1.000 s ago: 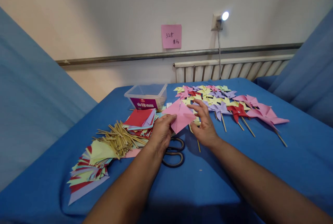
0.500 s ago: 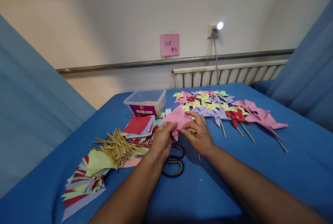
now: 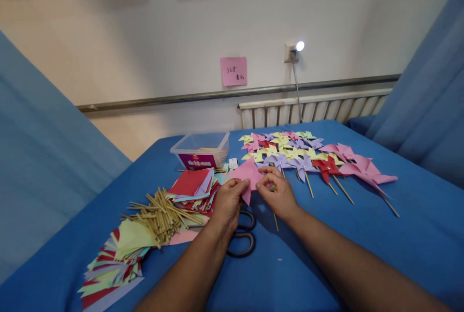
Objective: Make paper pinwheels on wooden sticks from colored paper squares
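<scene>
A folded piece of pink paper (image 3: 247, 171) with pointed corners is up above the table between my two hands. My left hand (image 3: 229, 200) is closed on its lower left part, the thumb lying over the paper. At the paper's right edge my right hand (image 3: 277, 191) pinches with thumb and index finger. Below the right hand a thin stick (image 3: 276, 221) lies on the cloth, its upper end hidden. Black scissors (image 3: 243, 244) rest beside my left wrist, their blades out of sight under the hand.
Finished paper pinwheels (image 3: 300, 155) on sticks cover the back right. To the left lie a bundle of short sticks (image 3: 163, 217), stacked coloured squares (image 3: 190, 184) and fanned cut paper (image 3: 112, 268). A clear plastic box (image 3: 217, 150) stands behind the squares on the blue cloth (image 3: 308, 273).
My right fingers have drawn together at the pink paper's right edge, and the paper has turned slightly. The whole scene sits a little lower as the camera tilted up.
</scene>
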The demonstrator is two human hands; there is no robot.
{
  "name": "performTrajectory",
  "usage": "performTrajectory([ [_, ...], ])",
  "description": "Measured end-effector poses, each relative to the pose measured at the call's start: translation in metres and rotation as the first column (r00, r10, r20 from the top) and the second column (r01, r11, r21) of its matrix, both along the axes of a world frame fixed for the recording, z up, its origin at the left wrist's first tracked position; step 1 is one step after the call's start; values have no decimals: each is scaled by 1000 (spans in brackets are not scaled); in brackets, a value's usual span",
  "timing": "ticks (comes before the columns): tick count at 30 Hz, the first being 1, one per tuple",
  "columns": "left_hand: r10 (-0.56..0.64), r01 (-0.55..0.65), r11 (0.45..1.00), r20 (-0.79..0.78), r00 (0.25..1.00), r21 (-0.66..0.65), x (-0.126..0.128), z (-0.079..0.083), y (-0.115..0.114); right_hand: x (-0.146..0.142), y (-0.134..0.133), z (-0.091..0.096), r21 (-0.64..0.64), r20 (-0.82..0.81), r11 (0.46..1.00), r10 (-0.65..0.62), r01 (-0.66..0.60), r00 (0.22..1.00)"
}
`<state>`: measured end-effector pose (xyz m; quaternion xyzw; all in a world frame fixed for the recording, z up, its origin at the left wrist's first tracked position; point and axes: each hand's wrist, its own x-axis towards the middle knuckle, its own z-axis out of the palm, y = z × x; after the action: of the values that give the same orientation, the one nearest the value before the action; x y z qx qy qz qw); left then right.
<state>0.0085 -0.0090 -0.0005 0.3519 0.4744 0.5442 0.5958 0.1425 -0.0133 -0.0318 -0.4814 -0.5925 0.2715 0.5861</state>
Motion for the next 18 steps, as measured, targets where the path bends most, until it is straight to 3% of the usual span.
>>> performTrajectory([
  [18,-17,18,1000,-50,999,5,-1,-3,2,-1,2,-3,-9,19,1000,2,-2,1000],
])
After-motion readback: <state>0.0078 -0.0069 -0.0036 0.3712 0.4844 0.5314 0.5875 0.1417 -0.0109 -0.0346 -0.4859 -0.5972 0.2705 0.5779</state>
